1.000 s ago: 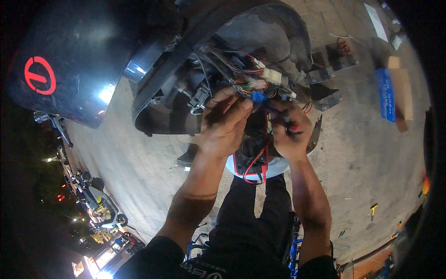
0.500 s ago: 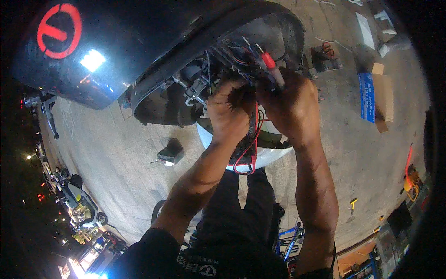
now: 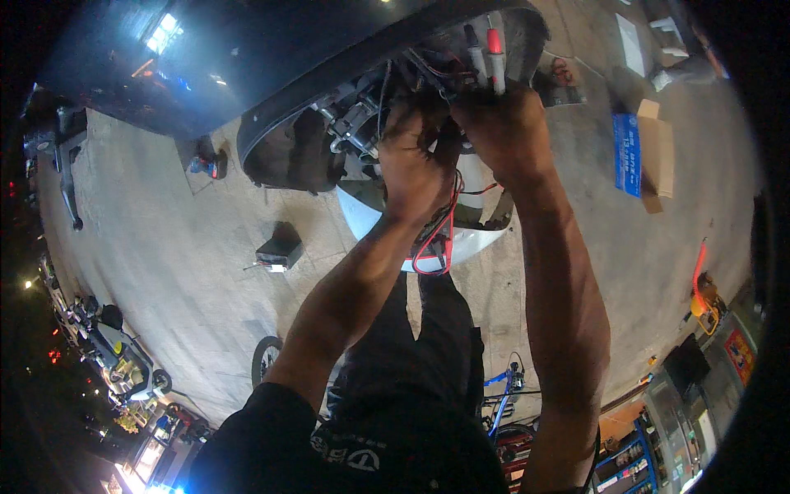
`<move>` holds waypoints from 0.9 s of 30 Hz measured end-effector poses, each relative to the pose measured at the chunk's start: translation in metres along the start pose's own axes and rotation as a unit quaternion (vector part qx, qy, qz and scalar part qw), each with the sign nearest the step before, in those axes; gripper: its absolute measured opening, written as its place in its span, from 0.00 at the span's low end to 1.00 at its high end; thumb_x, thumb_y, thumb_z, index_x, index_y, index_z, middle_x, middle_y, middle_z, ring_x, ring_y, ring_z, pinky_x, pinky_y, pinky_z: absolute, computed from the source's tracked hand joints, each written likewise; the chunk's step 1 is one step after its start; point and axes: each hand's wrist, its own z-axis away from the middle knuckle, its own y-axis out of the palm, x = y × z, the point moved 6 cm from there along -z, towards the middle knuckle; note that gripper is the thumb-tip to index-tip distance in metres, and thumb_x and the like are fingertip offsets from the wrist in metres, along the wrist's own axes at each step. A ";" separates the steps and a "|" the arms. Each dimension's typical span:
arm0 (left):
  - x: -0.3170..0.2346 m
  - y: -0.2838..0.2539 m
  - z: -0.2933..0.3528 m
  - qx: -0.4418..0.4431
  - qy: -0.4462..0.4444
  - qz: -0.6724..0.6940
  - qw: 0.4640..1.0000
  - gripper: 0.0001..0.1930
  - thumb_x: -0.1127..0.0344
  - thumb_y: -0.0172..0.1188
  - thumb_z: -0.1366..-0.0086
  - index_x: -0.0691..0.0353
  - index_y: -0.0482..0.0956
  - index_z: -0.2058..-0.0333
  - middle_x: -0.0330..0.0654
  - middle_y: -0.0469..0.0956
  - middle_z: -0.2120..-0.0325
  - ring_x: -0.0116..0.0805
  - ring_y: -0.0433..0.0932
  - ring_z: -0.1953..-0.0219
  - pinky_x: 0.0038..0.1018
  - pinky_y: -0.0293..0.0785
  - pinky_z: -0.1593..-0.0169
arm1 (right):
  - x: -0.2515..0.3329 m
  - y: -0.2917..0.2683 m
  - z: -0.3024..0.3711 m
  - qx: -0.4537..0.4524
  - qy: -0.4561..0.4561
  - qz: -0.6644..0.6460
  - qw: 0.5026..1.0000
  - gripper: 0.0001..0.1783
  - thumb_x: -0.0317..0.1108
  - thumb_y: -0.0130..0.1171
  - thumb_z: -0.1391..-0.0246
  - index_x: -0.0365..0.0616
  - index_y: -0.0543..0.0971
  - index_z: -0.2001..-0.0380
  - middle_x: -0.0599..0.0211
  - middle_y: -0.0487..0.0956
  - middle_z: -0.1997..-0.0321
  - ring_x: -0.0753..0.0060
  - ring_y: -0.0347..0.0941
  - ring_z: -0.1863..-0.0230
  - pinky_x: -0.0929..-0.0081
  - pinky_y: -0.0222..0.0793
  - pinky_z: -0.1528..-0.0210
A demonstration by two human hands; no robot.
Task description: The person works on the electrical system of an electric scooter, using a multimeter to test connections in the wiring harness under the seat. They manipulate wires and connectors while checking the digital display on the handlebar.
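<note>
Two hands [image 3: 418, 160] [image 3: 508, 136]; two test probes [image 3: 496, 64] [image 3: 477, 62]

Probes [image 3: 497, 69] partly hidden by right hand [image 3: 506, 136], dark panel [image 3: 247, 70] cut off above

In the upper middle, the left grip [image 3: 415, 152] and the right grip [image 3: 506, 136] are side by side at the hollow of the vehicle body [image 3: 271, 70], which spreads to the left, and two test probes [image 3: 496, 64] stick out beyond the right grip. Nearer to the person, a looped cable [image 3: 429, 239] lies before the shell [image 3: 477, 249], and to the left of this a small case [image 3: 280, 247] is on the floor [image 3: 206, 288]. On the right, a carton [image 3: 654, 156] lies on the floor, farther away than the shelf [image 3: 629, 461] at lower right.
</note>
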 end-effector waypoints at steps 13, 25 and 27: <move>-0.011 0.000 -0.002 0.019 0.050 -0.053 0.997 0.08 0.83 0.61 0.46 0.67 0.77 0.67 0.44 0.76 0.64 0.32 0.80 0.61 0.27 0.79 0.59 | 0.038 -0.018 0.003 0.017 -0.151 0.194 0.969 0.13 0.36 0.63 0.61 0.35 0.78 0.76 0.46 0.78 0.78 0.42 0.76 0.72 0.58 0.74 0.67; -0.002 0.000 -0.003 -0.007 0.051 -0.014 0.999 0.10 0.82 0.63 0.51 0.66 0.77 0.68 0.43 0.75 0.69 0.32 0.79 0.69 0.25 0.76 0.66 | 0.035 -0.008 0.006 -0.022 -0.181 0.075 0.980 0.16 0.34 0.62 0.63 0.41 0.80 0.67 0.50 0.79 0.74 0.44 0.76 0.70 0.60 0.75 0.66; 0.004 0.000 -0.004 -0.015 -0.006 0.069 0.997 0.11 0.83 0.62 0.51 0.66 0.77 0.67 0.43 0.75 0.68 0.33 0.79 0.68 0.25 0.76 0.64 | 0.029 -0.007 0.005 -0.005 -0.175 0.089 0.980 0.18 0.34 0.62 0.63 0.40 0.79 0.65 0.49 0.80 0.73 0.43 0.76 0.70 0.59 0.75 0.66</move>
